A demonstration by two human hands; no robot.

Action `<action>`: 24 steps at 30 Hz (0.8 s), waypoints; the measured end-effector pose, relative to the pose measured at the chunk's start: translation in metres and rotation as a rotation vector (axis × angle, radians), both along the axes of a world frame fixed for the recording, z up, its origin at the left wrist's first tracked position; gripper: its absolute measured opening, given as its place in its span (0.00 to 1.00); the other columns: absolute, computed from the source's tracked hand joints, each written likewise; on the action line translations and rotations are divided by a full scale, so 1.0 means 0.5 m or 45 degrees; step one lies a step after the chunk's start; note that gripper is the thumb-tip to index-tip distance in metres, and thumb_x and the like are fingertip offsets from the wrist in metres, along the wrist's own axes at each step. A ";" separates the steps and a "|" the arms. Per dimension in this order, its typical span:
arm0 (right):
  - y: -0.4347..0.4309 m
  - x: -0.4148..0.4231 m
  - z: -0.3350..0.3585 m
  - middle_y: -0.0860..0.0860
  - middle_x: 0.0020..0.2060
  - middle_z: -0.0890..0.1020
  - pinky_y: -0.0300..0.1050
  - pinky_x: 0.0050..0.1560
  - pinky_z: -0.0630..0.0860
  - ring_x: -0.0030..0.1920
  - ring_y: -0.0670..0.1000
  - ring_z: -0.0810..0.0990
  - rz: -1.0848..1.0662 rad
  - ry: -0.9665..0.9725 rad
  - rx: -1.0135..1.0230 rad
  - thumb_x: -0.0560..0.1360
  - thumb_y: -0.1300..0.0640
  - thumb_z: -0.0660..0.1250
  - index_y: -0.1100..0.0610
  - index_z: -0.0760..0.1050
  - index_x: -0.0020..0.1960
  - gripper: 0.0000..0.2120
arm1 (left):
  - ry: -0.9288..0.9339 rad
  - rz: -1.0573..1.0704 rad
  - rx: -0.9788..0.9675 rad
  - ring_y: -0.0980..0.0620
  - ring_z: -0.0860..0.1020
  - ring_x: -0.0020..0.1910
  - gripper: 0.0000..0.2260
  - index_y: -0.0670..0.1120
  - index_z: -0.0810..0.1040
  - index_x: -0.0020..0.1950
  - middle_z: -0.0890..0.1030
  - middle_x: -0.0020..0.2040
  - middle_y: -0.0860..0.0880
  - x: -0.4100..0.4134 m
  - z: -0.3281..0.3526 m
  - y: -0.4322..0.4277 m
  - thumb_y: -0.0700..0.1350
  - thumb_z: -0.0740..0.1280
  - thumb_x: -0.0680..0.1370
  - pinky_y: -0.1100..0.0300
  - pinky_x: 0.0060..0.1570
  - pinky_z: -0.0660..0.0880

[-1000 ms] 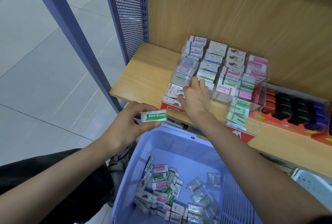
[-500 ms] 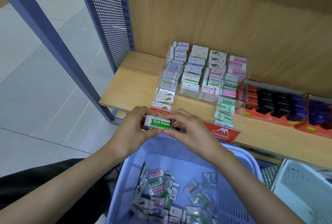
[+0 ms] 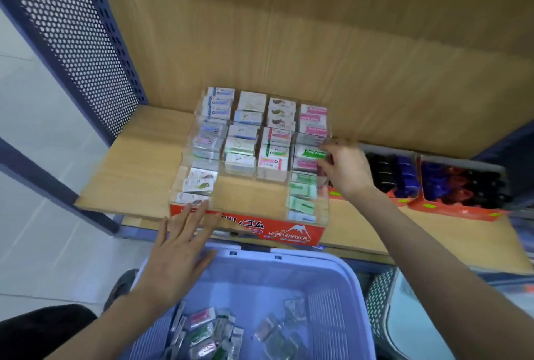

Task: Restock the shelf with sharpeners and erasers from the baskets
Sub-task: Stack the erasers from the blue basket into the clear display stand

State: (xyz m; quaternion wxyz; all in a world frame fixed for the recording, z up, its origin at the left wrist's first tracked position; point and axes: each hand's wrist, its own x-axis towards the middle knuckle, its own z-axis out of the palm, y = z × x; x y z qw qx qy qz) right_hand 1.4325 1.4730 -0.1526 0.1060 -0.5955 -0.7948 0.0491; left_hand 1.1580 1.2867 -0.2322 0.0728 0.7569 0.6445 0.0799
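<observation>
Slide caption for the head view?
Right hand holds a green eraser in the clear display rack; left hand open above the basket.

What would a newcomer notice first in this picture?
The clear display rack packed with erasers stands on the wooden shelf, its red front facing the person. The right hand pinches a green Hard Eraser at the rack's rightmost column, while the left hand rests flat against the front, above the lilac basket.
</observation>
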 end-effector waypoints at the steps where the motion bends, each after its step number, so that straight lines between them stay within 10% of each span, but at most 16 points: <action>1: 0.014 -0.002 -0.003 0.55 0.55 0.80 0.50 0.52 0.70 0.59 0.60 0.72 0.033 -0.135 -0.017 0.75 0.56 0.67 0.56 0.79 0.58 0.12 | 0.026 -0.009 -0.010 0.43 0.58 0.73 0.25 0.53 0.55 0.77 0.62 0.75 0.46 -0.001 -0.015 -0.004 0.60 0.44 0.81 0.45 0.68 0.54; 13: 0.055 -0.031 -0.067 0.54 0.48 0.79 0.50 0.55 0.62 0.57 0.58 0.69 -0.051 -0.537 0.046 0.71 0.62 0.65 0.57 0.79 0.46 0.06 | -0.016 -0.025 0.099 0.46 0.49 0.77 0.30 0.56 0.51 0.77 0.54 0.78 0.48 -0.010 -0.046 -0.002 0.51 0.53 0.75 0.46 0.67 0.52; 18: 0.029 -0.025 -0.033 0.56 0.53 0.78 0.51 0.56 0.65 0.58 0.60 0.70 -0.031 -0.383 0.046 0.73 0.56 0.67 0.56 0.80 0.51 0.08 | -0.182 -0.004 0.128 0.42 0.61 0.71 0.25 0.49 0.65 0.73 0.64 0.74 0.43 0.004 -0.019 -0.017 0.46 0.53 0.76 0.45 0.65 0.61; 22: -0.132 -0.015 -0.019 0.56 0.43 0.78 0.50 0.45 0.65 0.45 0.58 0.73 0.256 0.172 0.425 0.76 0.54 0.60 0.59 0.78 0.48 0.11 | -0.307 -0.241 0.045 0.44 0.78 0.46 0.15 0.47 0.73 0.58 0.76 0.57 0.46 0.016 -0.011 -0.094 0.43 0.55 0.74 0.53 0.42 0.77; 24: -0.249 -0.009 -0.053 0.54 0.42 0.79 0.47 0.44 0.66 0.44 0.56 0.74 0.535 0.261 0.135 0.77 0.54 0.60 0.59 0.77 0.50 0.11 | -0.324 -0.346 -0.198 0.46 0.78 0.42 0.12 0.52 0.71 0.58 0.75 0.54 0.51 0.021 -0.044 -0.141 0.45 0.56 0.76 0.56 0.40 0.76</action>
